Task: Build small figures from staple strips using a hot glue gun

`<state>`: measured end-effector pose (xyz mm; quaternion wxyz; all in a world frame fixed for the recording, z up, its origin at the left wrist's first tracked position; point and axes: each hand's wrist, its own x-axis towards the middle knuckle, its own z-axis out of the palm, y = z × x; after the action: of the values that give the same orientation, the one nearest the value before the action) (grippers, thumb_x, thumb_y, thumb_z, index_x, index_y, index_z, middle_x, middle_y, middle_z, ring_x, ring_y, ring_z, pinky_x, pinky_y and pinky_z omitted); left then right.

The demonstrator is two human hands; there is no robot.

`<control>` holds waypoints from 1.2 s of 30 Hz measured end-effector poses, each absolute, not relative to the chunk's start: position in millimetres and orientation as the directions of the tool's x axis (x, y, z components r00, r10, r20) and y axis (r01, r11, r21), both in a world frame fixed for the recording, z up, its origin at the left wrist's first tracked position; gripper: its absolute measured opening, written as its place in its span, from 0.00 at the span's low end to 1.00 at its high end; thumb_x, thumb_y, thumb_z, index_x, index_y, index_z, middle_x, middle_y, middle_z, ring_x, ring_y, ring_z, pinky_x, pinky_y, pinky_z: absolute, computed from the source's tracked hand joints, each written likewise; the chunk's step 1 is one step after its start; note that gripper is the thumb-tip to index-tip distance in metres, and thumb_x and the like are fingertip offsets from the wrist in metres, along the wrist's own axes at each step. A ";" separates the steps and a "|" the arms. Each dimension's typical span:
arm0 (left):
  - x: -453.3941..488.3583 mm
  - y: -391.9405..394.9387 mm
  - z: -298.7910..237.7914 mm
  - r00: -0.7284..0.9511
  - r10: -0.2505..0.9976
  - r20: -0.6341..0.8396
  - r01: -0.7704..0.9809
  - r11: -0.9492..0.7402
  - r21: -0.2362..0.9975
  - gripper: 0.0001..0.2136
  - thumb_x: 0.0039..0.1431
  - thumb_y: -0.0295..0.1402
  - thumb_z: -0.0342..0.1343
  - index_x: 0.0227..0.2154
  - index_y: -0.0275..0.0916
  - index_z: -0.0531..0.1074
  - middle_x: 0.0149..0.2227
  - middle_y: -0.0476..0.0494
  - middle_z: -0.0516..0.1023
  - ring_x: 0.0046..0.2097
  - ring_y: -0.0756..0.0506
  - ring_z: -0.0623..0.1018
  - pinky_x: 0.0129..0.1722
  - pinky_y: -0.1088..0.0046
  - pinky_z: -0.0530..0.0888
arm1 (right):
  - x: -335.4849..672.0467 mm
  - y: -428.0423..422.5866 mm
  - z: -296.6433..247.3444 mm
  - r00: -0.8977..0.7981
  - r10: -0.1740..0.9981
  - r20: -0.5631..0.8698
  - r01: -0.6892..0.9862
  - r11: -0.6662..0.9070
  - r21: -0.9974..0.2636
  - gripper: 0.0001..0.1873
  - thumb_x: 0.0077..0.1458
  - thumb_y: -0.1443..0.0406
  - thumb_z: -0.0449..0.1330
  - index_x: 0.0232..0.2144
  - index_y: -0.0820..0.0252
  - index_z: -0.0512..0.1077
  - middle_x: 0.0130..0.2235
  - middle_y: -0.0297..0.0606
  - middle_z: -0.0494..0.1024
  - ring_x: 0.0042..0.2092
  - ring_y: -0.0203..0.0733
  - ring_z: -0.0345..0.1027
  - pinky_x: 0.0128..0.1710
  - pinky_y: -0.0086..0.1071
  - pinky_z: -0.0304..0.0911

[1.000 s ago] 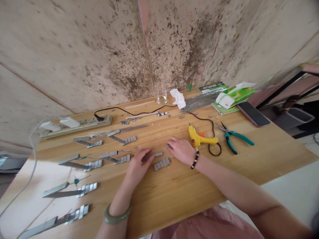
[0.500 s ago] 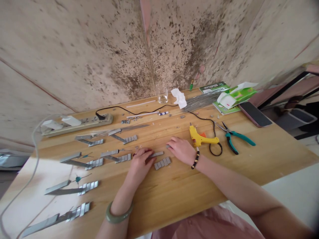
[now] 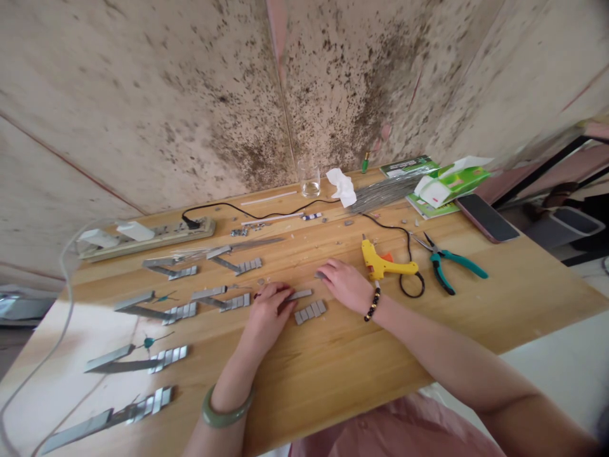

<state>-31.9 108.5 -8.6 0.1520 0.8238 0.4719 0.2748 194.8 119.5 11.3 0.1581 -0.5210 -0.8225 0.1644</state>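
grey folded pieces at your left look finished; your left hand pinches a strip, still separate from the segmented block; your right hand pinches a chip.

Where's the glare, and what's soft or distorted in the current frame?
Head view: glare whitens the left end of the wooden table; head view: edges look stretched, wide-angle, with the lower-right corner darkened; head view: the gray bin looks soft; head view: the gray piece at the right hand is too small for detail.
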 end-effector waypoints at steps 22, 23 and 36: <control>-31.1 107.9 -5.6 0.416 0.861 0.294 0.691 -0.509 0.513 0.09 0.56 0.30 0.54 0.38 0.40 0.77 0.40 0.40 0.76 0.43 0.42 0.74 0.45 0.62 0.71 | 191.2 125.3 17.2 -0.430 0.828 -0.359 -0.291 -0.504 -0.813 0.13 0.48 0.69 0.63 0.40 0.61 0.72 0.27 0.29 0.74 0.26 0.28 0.68 0.27 0.22 0.64; -31.1 108.0 -5.6 0.417 0.860 0.293 0.690 -0.510 0.513 0.09 0.56 0.30 0.54 0.38 0.40 0.77 0.40 0.40 0.76 0.43 0.42 0.74 0.45 0.62 0.71 | 190.5 125.2 16.0 -0.400 0.848 -0.347 -0.252 -0.466 -0.848 0.13 0.50 0.69 0.61 0.41 0.61 0.71 0.28 0.30 0.74 0.26 0.28 0.68 0.27 0.22 0.64; -32.2 108.0 -7.4 0.410 0.857 0.313 0.692 -0.515 0.505 0.09 0.56 0.32 0.54 0.38 0.40 0.77 0.40 0.41 0.76 0.43 0.42 0.74 0.44 0.62 0.72 | 189.8 115.7 9.1 -0.317 0.937 0.147 0.747 0.342 -0.570 0.14 0.57 0.72 0.55 0.46 0.59 0.69 0.47 0.40 0.73 0.47 0.38 0.68 0.47 0.32 0.62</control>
<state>-32.2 108.0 -7.4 0.1500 0.8261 0.4688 0.2743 189.8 115.7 9.1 0.2327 -0.5361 -0.7854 0.2038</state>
